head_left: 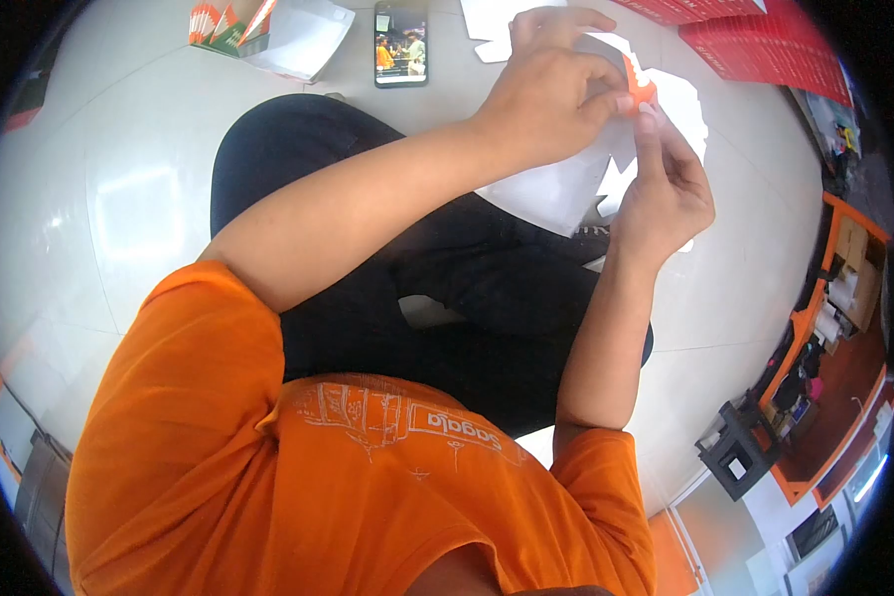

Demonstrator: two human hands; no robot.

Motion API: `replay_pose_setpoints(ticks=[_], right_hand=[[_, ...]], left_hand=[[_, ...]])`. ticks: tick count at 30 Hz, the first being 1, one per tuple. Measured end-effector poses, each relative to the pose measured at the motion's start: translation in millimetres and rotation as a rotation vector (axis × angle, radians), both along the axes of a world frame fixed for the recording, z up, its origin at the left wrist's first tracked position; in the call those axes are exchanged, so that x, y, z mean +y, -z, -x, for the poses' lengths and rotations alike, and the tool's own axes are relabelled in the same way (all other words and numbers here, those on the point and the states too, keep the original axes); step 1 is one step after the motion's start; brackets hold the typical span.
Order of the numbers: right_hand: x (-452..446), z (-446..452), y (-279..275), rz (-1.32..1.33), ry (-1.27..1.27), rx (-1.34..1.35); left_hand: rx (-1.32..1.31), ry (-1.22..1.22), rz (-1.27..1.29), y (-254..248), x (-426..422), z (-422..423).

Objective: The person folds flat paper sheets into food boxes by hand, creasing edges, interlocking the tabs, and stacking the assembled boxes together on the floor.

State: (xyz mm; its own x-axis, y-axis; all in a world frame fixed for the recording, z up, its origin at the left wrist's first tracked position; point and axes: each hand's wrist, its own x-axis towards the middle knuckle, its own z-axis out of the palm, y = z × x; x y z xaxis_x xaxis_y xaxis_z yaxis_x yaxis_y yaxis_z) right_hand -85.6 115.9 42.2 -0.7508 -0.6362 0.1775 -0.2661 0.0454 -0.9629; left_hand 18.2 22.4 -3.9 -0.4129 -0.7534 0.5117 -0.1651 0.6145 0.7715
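Note:
Near the top of the head view, my left hand (556, 91) pinches the near edge of a small orange and white paper piece (642, 87). My right hand (668, 189) holds the same piece from below, thumb and fingertips pressed together on it. The two hands almost touch there. White cut paper sheets (680, 111) lie behind and under the hands. A larger pale sheet (551, 194) rests by my legs, below my left wrist.
A phone (400, 45) lies on the floor at the top, showing a picture. Left of it stands a green and orange box (230, 38) beside a white sheet (303, 38). Red printed stacks (765, 50) are at the upper right, an orange-framed shelf (839, 397) at the right.

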Motion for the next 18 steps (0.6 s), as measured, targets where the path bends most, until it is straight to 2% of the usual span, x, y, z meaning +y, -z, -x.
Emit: replay_pose_setpoints(ticks=[4, 7, 10, 18], right_hand=[[0.7, 8.3, 9.8, 0.038, -0.064, -0.025], [1.9, 8.7, 8.8, 0.028, -0.067, -0.065], [3.3, 11.8, 11.2, 0.020, -0.065, -0.065], [3.4, 8.1, 12.8, 0.035, -0.015, 0.075]], left_hand=[[0.027, 0.015, -0.018, 0.1, -0.5, 0.5], [0.019, -0.021, 0.078, -3.4, 0.4, -0.8], [-0.027, 0.090, -0.124, -19.9, 4.2, -5.2], [0.106, 0.044, -0.065, 4.5, 8.7, 5.6]])
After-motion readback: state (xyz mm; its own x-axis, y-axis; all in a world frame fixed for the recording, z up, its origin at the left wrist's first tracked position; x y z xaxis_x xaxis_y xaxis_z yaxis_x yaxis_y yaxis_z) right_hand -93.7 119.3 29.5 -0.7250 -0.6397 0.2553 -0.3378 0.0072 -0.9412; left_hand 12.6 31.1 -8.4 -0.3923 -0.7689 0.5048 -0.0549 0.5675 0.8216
